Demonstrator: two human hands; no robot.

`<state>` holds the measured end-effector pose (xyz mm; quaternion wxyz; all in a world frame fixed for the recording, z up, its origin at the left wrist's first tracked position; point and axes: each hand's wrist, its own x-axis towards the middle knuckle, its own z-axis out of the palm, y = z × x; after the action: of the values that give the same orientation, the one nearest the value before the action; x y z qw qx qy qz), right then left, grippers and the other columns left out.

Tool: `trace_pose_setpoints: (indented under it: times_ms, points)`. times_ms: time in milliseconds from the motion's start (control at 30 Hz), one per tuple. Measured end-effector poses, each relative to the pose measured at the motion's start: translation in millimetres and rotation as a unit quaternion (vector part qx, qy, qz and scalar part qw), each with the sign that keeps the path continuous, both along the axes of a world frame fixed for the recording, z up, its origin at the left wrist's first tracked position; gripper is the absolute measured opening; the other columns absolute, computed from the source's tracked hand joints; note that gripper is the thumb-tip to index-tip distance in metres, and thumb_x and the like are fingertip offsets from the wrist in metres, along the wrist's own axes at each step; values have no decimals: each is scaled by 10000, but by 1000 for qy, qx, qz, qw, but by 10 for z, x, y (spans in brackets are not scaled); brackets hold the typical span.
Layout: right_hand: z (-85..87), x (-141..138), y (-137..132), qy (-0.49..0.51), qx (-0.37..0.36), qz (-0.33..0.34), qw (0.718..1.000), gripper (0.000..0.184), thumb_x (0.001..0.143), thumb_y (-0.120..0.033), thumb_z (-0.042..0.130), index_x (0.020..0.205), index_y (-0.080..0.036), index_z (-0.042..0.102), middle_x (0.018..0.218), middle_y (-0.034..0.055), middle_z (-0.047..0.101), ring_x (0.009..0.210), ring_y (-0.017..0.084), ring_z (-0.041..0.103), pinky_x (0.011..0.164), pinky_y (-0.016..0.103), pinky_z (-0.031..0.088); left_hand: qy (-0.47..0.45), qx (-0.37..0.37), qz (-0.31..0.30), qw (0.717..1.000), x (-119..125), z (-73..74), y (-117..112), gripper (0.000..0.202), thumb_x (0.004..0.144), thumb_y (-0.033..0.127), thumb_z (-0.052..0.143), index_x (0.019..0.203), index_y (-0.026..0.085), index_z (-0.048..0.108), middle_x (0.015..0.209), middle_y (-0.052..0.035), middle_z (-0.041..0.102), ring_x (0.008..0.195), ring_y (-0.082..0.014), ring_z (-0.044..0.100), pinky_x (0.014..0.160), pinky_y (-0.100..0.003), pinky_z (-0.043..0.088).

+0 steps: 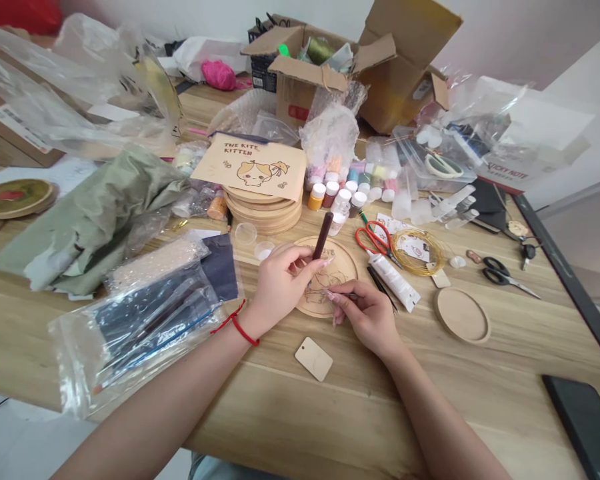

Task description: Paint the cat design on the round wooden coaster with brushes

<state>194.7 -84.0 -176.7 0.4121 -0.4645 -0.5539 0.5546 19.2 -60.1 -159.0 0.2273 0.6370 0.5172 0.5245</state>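
Note:
My left hand [286, 277] is closed around a dark brown stick-like handle [323, 237], which stands upright with its lower end hidden by the fingers. Under both hands lies a round rimmed wooden plate [347, 257] with a line drawing and thin outlines on its face. My right hand [365, 313] pinches a thin dark tool [351, 295] over the lower part of the plate; its exact kind is too small to tell. Just below the plate, a small wooden tag [313, 359] with a hole lies flat on the table.
Red-handled scissors [375, 239], a coil of gold wire [417, 250] and a white tube [394, 283] lie right of the plate. Behind it stand stacked wooden plates [264, 215] under a kitten drawing [253, 168], and several paint bottles [331, 193]. A plastic bag [145, 333] lies left.

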Motion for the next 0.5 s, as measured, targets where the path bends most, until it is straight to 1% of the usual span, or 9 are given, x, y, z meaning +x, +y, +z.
trace_pose_setpoints:
  times_ms: [233, 500]
  points:
    - [6, 4, 14, 2, 3, 3, 1000, 175, 838, -331, 690, 863, -158, 695, 547, -10, 631, 438, 123, 606, 438, 243, 538, 7, 1, 7, 1000, 0, 4, 2, 67, 806, 247, 715, 820, 188, 687, 755, -2, 679, 674, -130, 572, 626, -263, 460]
    - [18, 0, 5, -2, -2, -1, 1000, 193, 830, -349, 694, 854, -158, 697, 541, -10, 625, 439, 127, 605, 438, 246, 540, 9, 1, 12, 1000, 3, 3, -2, 68, 795, 237, 727, 815, 186, 687, 750, -1, 677, 678, -133, 582, 636, -265, 464]
